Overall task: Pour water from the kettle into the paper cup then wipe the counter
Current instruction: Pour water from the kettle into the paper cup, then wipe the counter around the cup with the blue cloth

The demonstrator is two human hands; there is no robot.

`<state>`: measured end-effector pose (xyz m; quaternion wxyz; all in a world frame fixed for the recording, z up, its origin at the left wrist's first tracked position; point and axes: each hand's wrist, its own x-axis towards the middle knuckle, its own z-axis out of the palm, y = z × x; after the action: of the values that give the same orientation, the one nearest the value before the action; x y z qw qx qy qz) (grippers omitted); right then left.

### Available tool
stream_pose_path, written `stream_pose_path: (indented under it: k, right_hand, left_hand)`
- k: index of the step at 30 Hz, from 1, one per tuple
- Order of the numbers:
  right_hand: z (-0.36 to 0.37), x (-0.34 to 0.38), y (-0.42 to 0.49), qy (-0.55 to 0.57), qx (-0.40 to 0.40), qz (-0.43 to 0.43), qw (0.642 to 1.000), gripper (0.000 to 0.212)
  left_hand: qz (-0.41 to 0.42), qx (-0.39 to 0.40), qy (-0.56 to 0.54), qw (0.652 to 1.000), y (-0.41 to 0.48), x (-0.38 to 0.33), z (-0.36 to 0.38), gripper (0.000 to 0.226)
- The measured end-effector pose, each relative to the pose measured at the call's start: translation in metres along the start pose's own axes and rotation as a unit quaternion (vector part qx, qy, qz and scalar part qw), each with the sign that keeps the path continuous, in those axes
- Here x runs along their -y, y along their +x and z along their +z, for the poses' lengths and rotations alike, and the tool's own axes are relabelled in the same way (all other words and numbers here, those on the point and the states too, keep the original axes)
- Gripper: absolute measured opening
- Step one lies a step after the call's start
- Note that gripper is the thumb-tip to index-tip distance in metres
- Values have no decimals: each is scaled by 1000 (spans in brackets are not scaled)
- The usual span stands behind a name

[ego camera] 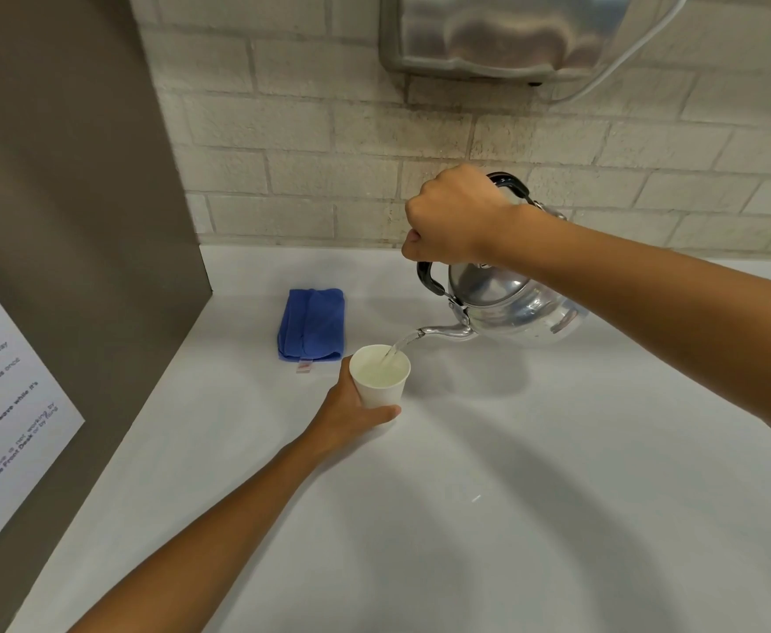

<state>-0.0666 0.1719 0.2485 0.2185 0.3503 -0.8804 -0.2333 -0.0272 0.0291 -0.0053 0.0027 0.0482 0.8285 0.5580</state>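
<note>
A metal kettle [518,308] is held tilted above the white counter [488,472], its spout [443,332] lowered toward the left, and a thin stream of water [397,348] is seen falling from the spout tip into the paper cup [380,374]. The kettle's black handle [429,274] is gripped in a closed fist by the right hand [449,217], with the fingers curled fully around it; much of the handle and part of the lid are hidden behind that hand and wrist. The cup is set upright on the counter, below and to the left of the kettle body, and pale liquid is visible inside it, well below the rim. The cup is clasped low on its side by the left hand [349,413], the thumb laid across the near face and the other fingers wrapped round the far side, out of sight. A folded blue cloth [311,330] is laid flat on the counter just behind and to the left of the cup, near it but not touching, with a small tag showing at its near edge. The left edge of the counter is closed off by a brown panel [100,221], on which a printed paper notice [4,395] is fixed. A pale brick wall [328,130] is seen behind the counter, with a metal dispenser [502,34] mounted high on it and a white cord [625,52] hanging beside that.
</note>
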Motion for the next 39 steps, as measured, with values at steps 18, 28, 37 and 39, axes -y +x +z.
stream_pose_path:
  k: [18, 28, 37, 39]
  right_hand:
    - [68, -27, -3, 174, -29, 160, 971, 51]
    - [140, -39, 20, 388, -17, 387, 837, 50]
    - [162, -35, 47, 402, -14, 394, 826, 49]
    - [164, -32, 50, 396, -17, 384, 834, 50]
  left_hand:
    - [-4, -18, -7, 1000, -4, -1, 0, 90]
    - [-12, -22, -22, 999, -6, 1, 0, 84]
    - [-23, -21, -33, 999, -8, 1, 1, 83]
    - [-27, -15, -31, 999, -9, 1, 1, 82]
